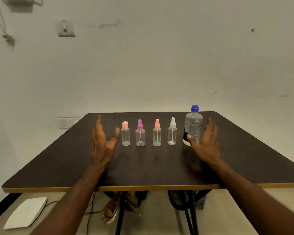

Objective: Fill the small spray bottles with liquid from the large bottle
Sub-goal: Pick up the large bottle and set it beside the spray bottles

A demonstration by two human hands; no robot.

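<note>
Both hands hover spread wide and empty over the table (58, 167), bracketing the row. Four capped small spray bottles (140, 134) stand between them; the large bottle (193, 126), blue-capped, sits just beside the right hand (205, 143), handy for pouring. The left hand (102, 141) flanks the first.

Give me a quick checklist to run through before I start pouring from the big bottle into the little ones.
1. Big bottle upright on the table: ok.
2. Its blue cap off: not ok, it is on.
3. Four small bottles, from the pink-capped one to the white-topped one, upright in a row: ok.
4. Their tops off: not ok, all four are on.
5. Small bottles empty: they look so; residue cannot tell.
6. Left hand and right hand free: ok, both open, holding nothing.
</note>
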